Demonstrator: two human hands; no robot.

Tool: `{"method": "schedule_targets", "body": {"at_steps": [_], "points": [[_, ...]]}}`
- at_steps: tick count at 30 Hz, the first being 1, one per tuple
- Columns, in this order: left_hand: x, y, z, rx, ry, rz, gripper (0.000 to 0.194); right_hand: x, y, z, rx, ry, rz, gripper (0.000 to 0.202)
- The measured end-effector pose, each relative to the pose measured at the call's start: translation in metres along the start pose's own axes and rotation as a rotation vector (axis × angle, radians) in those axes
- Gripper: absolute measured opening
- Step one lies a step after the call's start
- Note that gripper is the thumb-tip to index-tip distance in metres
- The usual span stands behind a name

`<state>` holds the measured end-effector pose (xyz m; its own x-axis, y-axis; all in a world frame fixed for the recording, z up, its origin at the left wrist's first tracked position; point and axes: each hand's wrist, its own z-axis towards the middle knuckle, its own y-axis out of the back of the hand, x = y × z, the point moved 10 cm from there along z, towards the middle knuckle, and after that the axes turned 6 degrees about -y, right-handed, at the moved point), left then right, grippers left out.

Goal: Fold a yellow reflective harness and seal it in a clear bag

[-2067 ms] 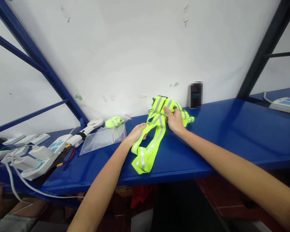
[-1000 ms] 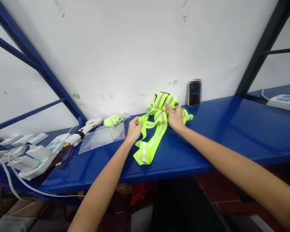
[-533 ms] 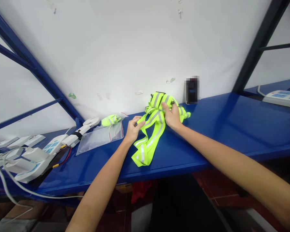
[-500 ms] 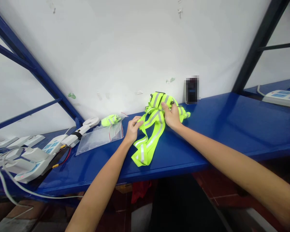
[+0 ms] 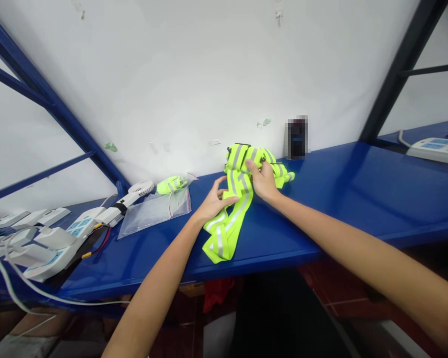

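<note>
- Neon-yellow reflective straps lie heaped before you in the head view, on the blue shelf near the wall, one loop trailing forward.
- Your right hand pinches the heap, thumb in front; its other fingertips are hidden behind the fabric.
- Your left hand has thumb and forefinger spread at the trailing strap; you cannot tell whether the covered fingers grip it.
- Pixelation masks your dark box.
- Left of you, a smaller yellow bundle meets a clear bag; whether inside is unclear.
- The frame cuts off the right-hand power strip.
</note>
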<state>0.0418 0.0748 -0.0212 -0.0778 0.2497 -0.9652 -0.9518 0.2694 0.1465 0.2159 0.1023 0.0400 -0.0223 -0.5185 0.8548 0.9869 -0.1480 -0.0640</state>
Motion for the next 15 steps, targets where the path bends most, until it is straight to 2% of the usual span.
{"method": "schedule_targets", "body": {"at_steps": [2, 6, 9, 12, 13, 15], "points": [[-0.002, -0.003, -0.002, -0.003, 0.006, 0.039, 0.104, 0.001, -0.002, -0.001, 0.013, -0.009, -0.003, 0.049], [-0.007, -0.006, -0.005, -0.01, -0.006, 0.047, 0.109, 0.002, 0.001, 0.0, 0.004, -0.034, -0.012, 0.052], [-0.004, -0.003, -0.002, -0.006, -0.003, 0.015, 0.1, -0.003, 0.001, 0.002, 0.009, -0.066, 0.02, 0.053], [0.0, 0.024, 0.003, -0.187, -0.02, -0.011, 0.063, -0.024, -0.004, 0.004, 0.025, -0.201, 0.036, 0.05], [0.001, 0.035, 0.003, -0.26, -0.035, -0.021, 0.056, -0.032, -0.007, 0.004, 0.042, -0.255, 0.033, 0.049], [-0.003, 0.052, 0.002, -0.351, -0.097, -0.024, 0.057, -0.038, -0.016, 0.002, 0.097, -0.266, 0.017, 0.047]]}}
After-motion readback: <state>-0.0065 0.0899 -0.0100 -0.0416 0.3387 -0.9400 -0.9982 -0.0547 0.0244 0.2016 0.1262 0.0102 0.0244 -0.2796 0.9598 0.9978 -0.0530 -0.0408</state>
